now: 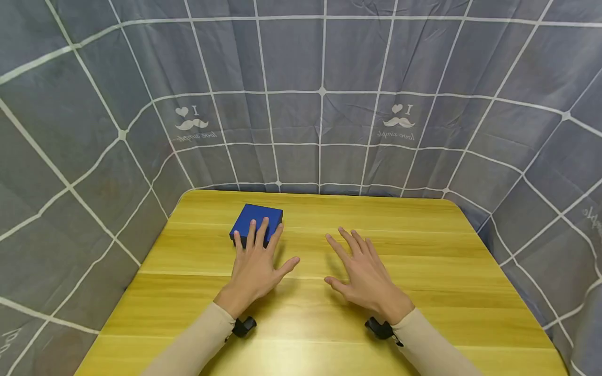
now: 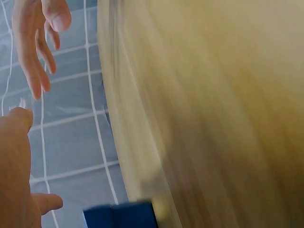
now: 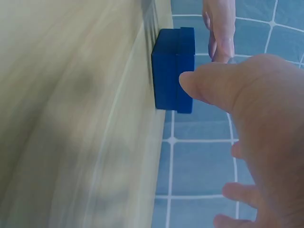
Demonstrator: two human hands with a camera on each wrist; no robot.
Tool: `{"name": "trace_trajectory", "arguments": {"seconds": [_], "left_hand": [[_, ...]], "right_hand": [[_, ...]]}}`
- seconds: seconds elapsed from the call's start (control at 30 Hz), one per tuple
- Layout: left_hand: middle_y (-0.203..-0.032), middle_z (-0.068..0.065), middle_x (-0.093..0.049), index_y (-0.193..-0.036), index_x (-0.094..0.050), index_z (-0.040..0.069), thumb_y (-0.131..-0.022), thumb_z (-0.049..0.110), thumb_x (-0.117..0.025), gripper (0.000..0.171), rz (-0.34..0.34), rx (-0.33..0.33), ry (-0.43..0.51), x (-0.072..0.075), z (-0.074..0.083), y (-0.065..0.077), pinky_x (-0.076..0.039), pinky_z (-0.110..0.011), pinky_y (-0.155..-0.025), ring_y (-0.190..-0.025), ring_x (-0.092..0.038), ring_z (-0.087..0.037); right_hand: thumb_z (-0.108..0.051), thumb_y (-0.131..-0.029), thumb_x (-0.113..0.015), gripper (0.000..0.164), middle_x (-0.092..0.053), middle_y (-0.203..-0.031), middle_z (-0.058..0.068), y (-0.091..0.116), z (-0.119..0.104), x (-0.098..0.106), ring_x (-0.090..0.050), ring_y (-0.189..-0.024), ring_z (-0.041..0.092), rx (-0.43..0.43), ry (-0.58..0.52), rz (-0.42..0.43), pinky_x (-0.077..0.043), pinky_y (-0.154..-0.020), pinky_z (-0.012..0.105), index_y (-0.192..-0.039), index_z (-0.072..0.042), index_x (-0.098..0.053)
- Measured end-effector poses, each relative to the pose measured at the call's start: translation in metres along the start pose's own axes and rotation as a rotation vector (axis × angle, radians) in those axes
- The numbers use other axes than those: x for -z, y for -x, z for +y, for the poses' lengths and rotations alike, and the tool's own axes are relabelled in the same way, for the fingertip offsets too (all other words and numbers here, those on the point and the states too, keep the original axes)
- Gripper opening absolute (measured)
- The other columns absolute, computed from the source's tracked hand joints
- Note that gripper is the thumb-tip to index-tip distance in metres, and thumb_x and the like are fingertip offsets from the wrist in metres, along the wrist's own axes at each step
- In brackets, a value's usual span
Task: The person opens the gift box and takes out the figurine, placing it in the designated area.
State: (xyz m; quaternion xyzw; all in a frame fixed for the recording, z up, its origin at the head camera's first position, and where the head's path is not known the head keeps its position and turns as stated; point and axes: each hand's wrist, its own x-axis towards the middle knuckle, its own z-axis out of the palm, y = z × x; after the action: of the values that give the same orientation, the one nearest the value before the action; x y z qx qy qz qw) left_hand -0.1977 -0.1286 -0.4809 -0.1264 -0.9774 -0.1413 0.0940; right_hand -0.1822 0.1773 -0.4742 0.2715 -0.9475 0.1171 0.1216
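Lying below spread fingers (image 1: 262,234) of the left hand (image 1: 255,267), blue box (image 1: 261,211)

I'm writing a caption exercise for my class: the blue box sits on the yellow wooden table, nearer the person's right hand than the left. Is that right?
Not quite: the head view shows the blue box nearer the person's left hand than the right hand. It does sit on the yellow wooden table.

The flat blue square box (image 1: 256,211) looks smooth and matt. The yellow, round-cornered wooden table (image 1: 423,250) looks smooth and shiny. The grey curtain with white lines (image 1: 350,57) looks like thin, wrinkly cloth.
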Motion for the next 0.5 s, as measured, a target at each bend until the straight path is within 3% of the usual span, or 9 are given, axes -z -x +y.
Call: {"name": "trace_trajectory", "arguments": {"seconds": [0.27, 0.5], "left_hand": [[-0.195, -0.024, -0.018, -0.186, -0.034, 0.024, -0.108, 0.081, -0.061, 0.1, -0.013, 0.087, 0.044, 0.002, -0.03, -0.007, -0.003, -0.094, -0.138, -0.182, -0.007, -0.056], [-0.194, -0.027, -0.018, -0.186, -0.034, 0.02, -0.113, 0.074, -0.06, 0.095, -0.017, 0.145, 0.08, 0.005, -0.056, -0.014, -0.005, -0.094, -0.138, -0.18, -0.011, -0.059]], "right_hand": [[-0.051, -0.104, -0.088, 0.094, -0.043, -0.184, 0.023, -0.031, -0.017, -0.012, -0.051, -0.163, 0.055, 0.076, -0.032, 0.005, -0.049, -0.131, 0.076, -0.182, -0.021, -0.043], [-0.049, -0.11, -0.082, 0.087, -0.041, -0.186, 0.018, -0.059, -0.035, -0.028, -0.052, -0.164, 0.048, 0.11, -0.078, -0.054, -0.051, -0.132, 0.071, -0.183, -0.025, -0.041]]}}
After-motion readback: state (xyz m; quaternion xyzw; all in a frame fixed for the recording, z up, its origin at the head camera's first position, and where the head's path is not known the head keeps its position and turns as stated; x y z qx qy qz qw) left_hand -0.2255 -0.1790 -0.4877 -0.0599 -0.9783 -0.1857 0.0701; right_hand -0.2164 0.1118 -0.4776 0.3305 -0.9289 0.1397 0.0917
